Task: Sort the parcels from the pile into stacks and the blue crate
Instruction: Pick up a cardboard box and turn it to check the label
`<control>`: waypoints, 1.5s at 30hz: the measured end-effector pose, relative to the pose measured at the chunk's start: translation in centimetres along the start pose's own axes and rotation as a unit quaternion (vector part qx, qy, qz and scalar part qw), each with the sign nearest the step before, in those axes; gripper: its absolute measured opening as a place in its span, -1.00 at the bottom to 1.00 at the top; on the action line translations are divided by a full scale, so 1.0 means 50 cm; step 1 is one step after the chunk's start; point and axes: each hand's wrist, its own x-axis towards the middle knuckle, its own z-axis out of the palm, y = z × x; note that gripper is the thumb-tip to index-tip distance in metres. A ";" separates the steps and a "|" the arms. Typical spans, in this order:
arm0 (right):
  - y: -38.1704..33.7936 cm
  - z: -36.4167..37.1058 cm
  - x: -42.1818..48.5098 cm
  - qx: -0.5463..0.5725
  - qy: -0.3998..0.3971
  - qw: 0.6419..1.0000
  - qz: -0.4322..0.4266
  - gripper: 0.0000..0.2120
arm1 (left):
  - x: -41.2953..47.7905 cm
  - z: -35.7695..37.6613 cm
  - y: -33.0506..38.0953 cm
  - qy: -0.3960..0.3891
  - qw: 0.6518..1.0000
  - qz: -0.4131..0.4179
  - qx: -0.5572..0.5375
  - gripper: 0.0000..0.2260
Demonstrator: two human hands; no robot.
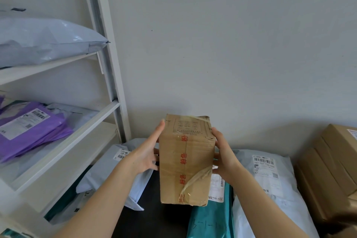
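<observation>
Hands: the left hand (147, 153) is gripping the cardboard box (186, 160) on the box's 9 o'clock side, with one digit stretching up along the edge. The right hand (225, 157) is gripping its 3 o'clock side, the thumb lying by the near corner and the fingers curling round the far face.
Box: it is standing on end between the two hands, at 6 o'clock of the view. Clear tape and red printed characters are running down its near face. Whether its lower end is touching anything, I cannot tell.
Pile: a teal mailer (210, 220) is lying at the box's 6 o'clock. A white mailer (270, 183) with a barcode label is lying at its 4 o'clock. A pale grey mailer (123, 176) is lying at its 8 o'clock, under the left forearm.
Surface: a dark tabletop (154, 220) is showing between the mailers.
Cartons: brown cartons (328, 170) are sitting stacked at 3 to 4 o'clock, near the wall.
Shelving: a white shelf unit (108, 110) is standing at 9 o'clock. Purple mailers (32, 133) are lying on its middle shelf, and a grey bag (44, 40) is lying on the shelf above.
</observation>
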 end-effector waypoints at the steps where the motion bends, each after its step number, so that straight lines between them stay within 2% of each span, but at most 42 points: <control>1: -0.003 0.001 -0.001 -0.012 -0.011 1.000 0.003 -0.47 | -0.003 -0.002 0.002 -0.005 1.000 -0.005 0.009 -0.29; 3: -0.007 0.001 -0.003 -0.026 -0.030 0.999 0.005 -0.49 | -0.009 -0.004 0.006 -0.007 0.999 -0.018 0.028 -0.30; 6: -0.013 0.006 -0.002 -0.014 -0.042 0.999 0.014 -0.45 | -0.014 0.001 0.008 0.005 0.999 -0.020 0.035 -0.45; 9: -0.019 0.017 -0.004 -0.022 -0.030 0.999 0.017 -0.58 | -0.011 0.006 0.003 0.011 1.000 -0.018 0.018 -0.62; 15: -0.018 0.036 -0.012 -0.008 0.007 1.000 0.018 -0.78 | -0.012 0.022 0.003 0.035 0.999 -0.006 0.031 -0.75; 21: -0.027 0.039 -0.014 -0.039 -0.006 0.999 0.014 -0.70 | -0.008 0.014 0.005 0.041 0.999 -0.007 0.029 -0.71; 31: -0.032 0.046 -0.002 -0.044 -0.007 0.999 -0.011 -0.70 | -0.011 0.011 0.009 0.032 0.999 0.007 0.015 -0.67; 36: -0.027 0.021 0.006 0.029 -0.020 0.999 -0.005 -0.66 | -0.005 0.003 0.011 0.007 1.000 0.005 0.005 -0.43; 37: -0.026 0.016 0.006 0.051 -0.024 0.998 -0.005 -0.65 | -0.003 0.003 0.010 0.016 1.000 0.007 0.005 -0.43; 42: -0.018 -0.008 0.000 0.165 -0.055 0.984 -0.024 -0.73 | -0.008 0.026 0.012 0.094 0.994 0.058 0.024 -0.80; 45: -0.008 -0.020 -0.007 0.214 -0.082 0.973 -0.028 -0.77 | 0.003 0.030 0.004 0.094 0.990 0.085 0.060 -0.75</control>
